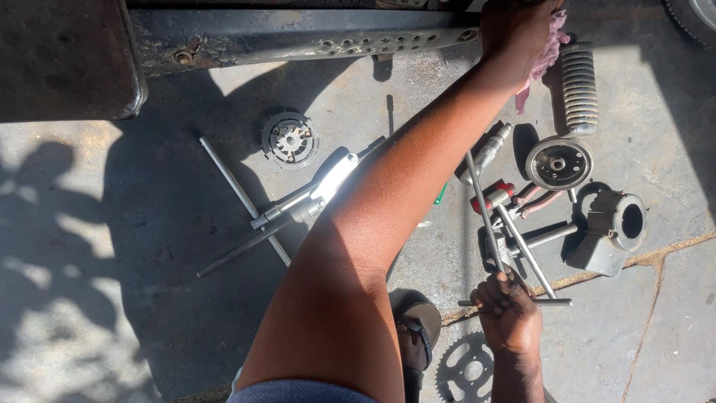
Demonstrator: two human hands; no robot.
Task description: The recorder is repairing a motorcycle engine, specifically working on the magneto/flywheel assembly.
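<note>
My left hand (514,33) reaches far forward to the top right and presses a pink cloth (550,52) against a rusty perforated metal bar (313,41). My right hand (509,313) is low on the right, fingers closed around a thin T-handle wrench (522,246) whose shafts angle up over the concrete. Red-handled pliers (498,195) lie just beyond the wrench. A round hub (558,163) and a coil spring (579,89) lie near my left hand.
On the concrete floor lie a cross wrench (242,205), a shiny tube (332,179), a round slotted disc (289,138), a grey housing (615,227) and a sprocket (462,371). A sandalled foot (418,332) rests beside my right hand. A dark metal panel (63,56) fills the top left.
</note>
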